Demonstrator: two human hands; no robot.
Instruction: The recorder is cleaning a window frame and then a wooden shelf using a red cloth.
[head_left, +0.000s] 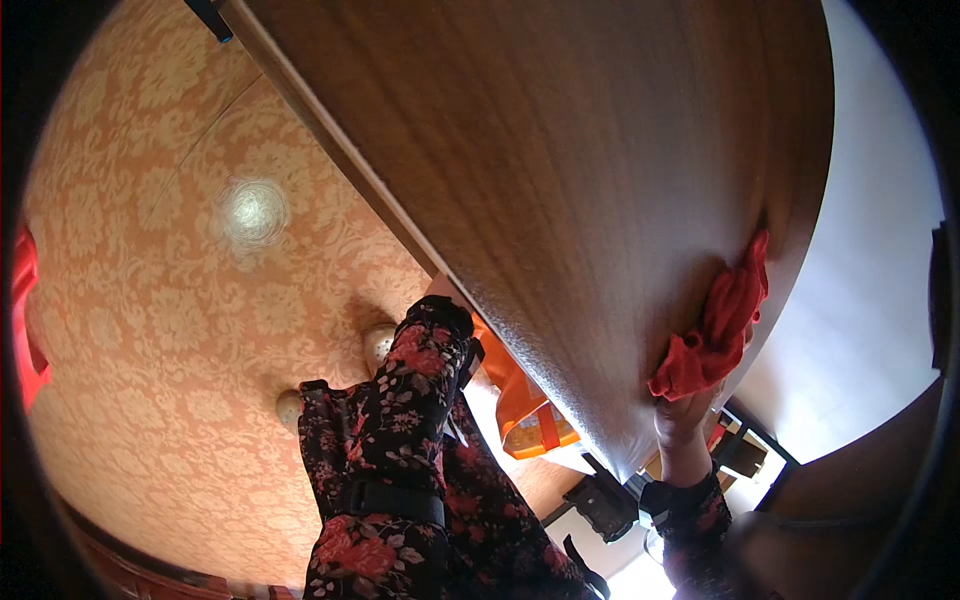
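My right hand (684, 417) lies on the brown wood-grain tabletop (540, 165), near its right edge, holding a crumpled red cloth (709, 341). The cloth covers most of its fingers. My left forearm, in a black floral sleeve (420, 352), reaches to the table's long near edge. Only a bit of my left hand (448, 289) shows there, beside that edge. Its fingers are hidden, so its grip cannot be made out.
An orange bag (517, 409) shows below the table edge, beside my left arm. Light perforated shoes (379, 347) stand on the patterned orange floor (187, 300). A red object (28, 322) is at the far left. A white surface (862, 247) lies beyond the table; a black object (600, 504) sits low down.
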